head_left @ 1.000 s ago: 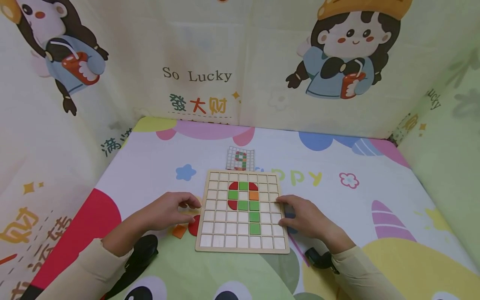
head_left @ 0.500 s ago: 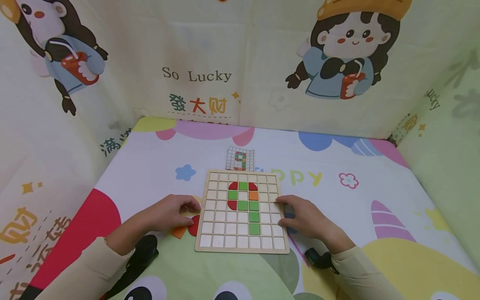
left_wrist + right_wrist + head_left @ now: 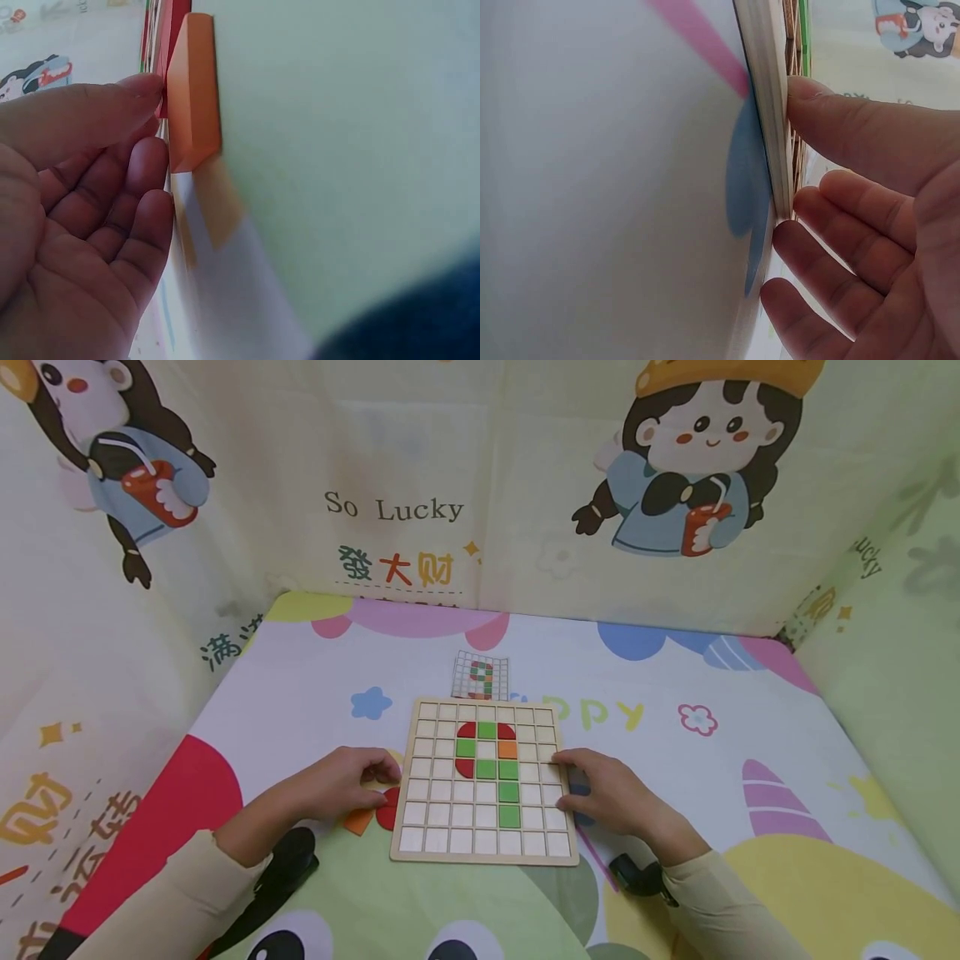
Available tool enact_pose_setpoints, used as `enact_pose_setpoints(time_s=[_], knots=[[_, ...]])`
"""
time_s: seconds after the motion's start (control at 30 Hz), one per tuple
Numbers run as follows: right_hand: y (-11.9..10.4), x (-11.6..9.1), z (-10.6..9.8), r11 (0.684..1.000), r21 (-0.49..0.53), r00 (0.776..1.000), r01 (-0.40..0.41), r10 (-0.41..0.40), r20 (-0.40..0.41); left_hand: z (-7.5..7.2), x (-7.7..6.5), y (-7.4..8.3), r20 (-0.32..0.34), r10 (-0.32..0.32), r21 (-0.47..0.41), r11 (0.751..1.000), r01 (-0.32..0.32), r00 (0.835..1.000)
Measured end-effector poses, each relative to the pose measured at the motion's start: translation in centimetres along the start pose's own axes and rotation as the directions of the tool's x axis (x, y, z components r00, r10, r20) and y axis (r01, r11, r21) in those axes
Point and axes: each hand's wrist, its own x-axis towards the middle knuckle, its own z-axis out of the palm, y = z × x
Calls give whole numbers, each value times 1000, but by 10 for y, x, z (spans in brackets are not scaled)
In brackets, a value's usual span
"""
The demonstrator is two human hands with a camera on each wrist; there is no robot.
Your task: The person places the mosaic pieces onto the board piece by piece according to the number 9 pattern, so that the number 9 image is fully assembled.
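A wooden grid board (image 3: 450, 838) lies on the table. Red rounded, green square and orange square pieces in its cells form the shape of a 9. My left hand (image 3: 345, 783) rests just left of the board, fingers loosely bent, thumb tip at a loose red piece (image 3: 387, 810). Close by, partly under that hand in the head view, is an orange square block (image 3: 357, 822); in the left wrist view the orange block (image 3: 193, 94) stands by the thumb. My right hand (image 3: 615, 793) touches the board's right edge with thumb and fingertips, its fingers relaxed.
Behind the board lies a small pattern card (image 3: 481, 675) showing a coloured 9 on a grid. A black object (image 3: 281, 868) lies beneath the left forearm, and another black item (image 3: 636, 875) is by the right wrist. Printed curtains enclose the table's back and sides.
My left hand has shifted slightly towards the board and now covers more of the loose orange block. My right hand and the board have not visibly moved.
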Motion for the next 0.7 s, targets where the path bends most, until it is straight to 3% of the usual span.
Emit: enact_pose_setpoints(time_s=[0.4, 0.7], knots=[[1, -1, -1, 1000, 9, 1000, 2, -2, 2, 0, 2, -4, -19, 5, -3, 1000, -6, 1000], [0, -1, -2, 1000, 8, 1000, -9, 9, 8, -2, 2, -2, -35, -73, 5, 997, 73, 997]])
